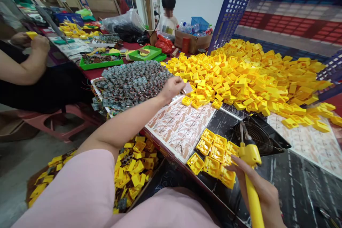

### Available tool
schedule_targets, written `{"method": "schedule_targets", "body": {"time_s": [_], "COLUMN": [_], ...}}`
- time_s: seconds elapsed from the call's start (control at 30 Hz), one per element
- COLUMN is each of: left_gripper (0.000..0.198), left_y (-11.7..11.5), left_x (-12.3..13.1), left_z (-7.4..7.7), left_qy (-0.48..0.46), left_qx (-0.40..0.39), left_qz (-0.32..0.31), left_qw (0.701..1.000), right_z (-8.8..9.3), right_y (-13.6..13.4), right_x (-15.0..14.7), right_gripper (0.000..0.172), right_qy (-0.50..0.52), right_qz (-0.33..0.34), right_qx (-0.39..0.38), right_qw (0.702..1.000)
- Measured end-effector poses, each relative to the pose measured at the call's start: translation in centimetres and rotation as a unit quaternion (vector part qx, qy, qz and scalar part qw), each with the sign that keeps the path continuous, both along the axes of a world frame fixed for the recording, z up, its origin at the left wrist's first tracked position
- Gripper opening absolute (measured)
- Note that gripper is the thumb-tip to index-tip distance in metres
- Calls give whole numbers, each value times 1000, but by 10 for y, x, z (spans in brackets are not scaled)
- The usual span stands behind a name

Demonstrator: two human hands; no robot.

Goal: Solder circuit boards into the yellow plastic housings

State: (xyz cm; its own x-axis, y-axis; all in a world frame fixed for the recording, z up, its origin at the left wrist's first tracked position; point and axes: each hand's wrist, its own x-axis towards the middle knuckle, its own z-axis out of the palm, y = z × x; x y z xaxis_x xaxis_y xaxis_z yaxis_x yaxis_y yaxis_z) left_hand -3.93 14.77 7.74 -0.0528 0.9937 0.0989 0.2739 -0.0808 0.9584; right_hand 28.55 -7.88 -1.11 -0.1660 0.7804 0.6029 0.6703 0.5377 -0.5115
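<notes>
My left hand (pixel 172 88) reaches out between a heap of small grey wired parts (pixel 136 82) and a large pile of yellow plastic casings (pixel 235 74). Its fingertips are pinched together beside a small pale patch; what they hold, if anything, is too small to name. At the lower right my right hand (pixel 263 192) is closed round the handle of a yellow glue gun (pixel 250 154), nozzle pointing away from me over a black fan (pixel 259 133). A fingertip of that hand lies by a cluster of open yellow casings (pixel 212 165), set close together with their hollows facing up.
A tipped blue crate (pixel 227 10) stands behind the pile. Printed sheets (pixel 179 124) cover part of the bench. Below, a box holds filled yellow casings (pixel 135 171). Green trays (pixel 101 63) lie farther back. A co-worker's hands (pixel 40 44) are at far left; another person sits behind.
</notes>
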Motion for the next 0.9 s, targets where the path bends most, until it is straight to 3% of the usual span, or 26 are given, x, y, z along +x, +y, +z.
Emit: {"method": "schedule_targets", "body": {"time_s": [0.07, 0.2, 0.27, 0.37, 0.5, 0.57, 0.67, 0.73, 0.9], "left_gripper": [18, 21, 24, 32, 13, 25, 36, 34, 27], "left_y": [-32, -90, -107, -119, -129, -130, -132, -136, -152], "left_x": [24, 66, 75, 73, 55, 47, 44, 45, 50], "left_z": [-8, -32, -40, -43, -42, -46, -55, -59, -57], "left_qy": [-49, -110, -133, -166, -206, -212, -197, -195, -216], "left_qx": [-86, -249, -300, -325, -317, -258, -137, -101, -66], "left_qz": [-93, -252, -285, -294, -312, -337, -314, -270, -195], "left_qw": [991, 929, 901, 883, 872, 880, 919, 938, 954], "right_z": [13, 26, 26, 27, 33, 33, 29, 26, 20], "right_y": [13, 33, 36, 34, 26, 23, 20, 18, 11], "right_x": [-18, -46, -49, -45, -46, -51, -56, -58, -54], "right_gripper": [27, 32, 29, 23, 13, 17, 28, 27, 15], "right_qy": [-48, -116, -133, -96, 28, 122, 249, 248, 118], "right_qz": [45, 72, 72, 25, -28, -38, -12, -19, -94], "right_qx": [67, 148, 165, 170, 78, 9, -88, -80, 55], "right_qw": [996, 979, 975, 980, 996, 992, 964, 965, 987]}}
